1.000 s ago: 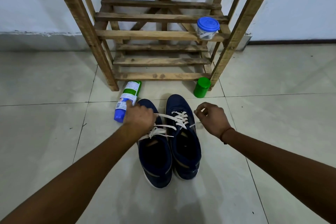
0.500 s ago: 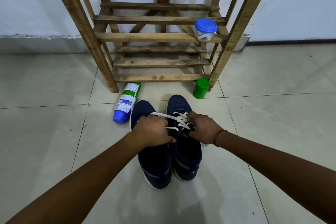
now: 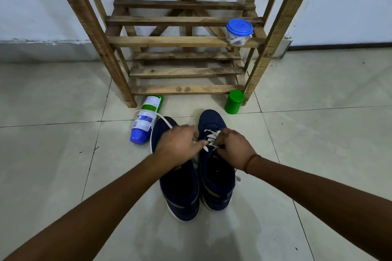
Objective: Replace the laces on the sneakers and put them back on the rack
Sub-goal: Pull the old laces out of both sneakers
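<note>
Pinched grips: left hand (image 3: 180,146) and right hand (image 3: 233,147) were both clamped on the white lace (image 3: 210,135) at the right sneaker (image 3: 216,184), lacing part-done. 2 sneakers (image 3: 180,194) stood side by side on the floor (image 3: 63,154) near the front edge of the rack (image 3: 186,89); racking judged outstanding.

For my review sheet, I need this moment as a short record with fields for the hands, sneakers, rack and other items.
sneakers: navy left sneaker and right sneaker side by side on the tile floor, not on the rack
left hand: grips the white lace, with a loose end trailing over the bottle
right hand: pinches the lace at the right sneaker
wooden rack: holds a blue-lidded container
floor items: bottle lying to the left; green jar by the rack's right leg
</note>
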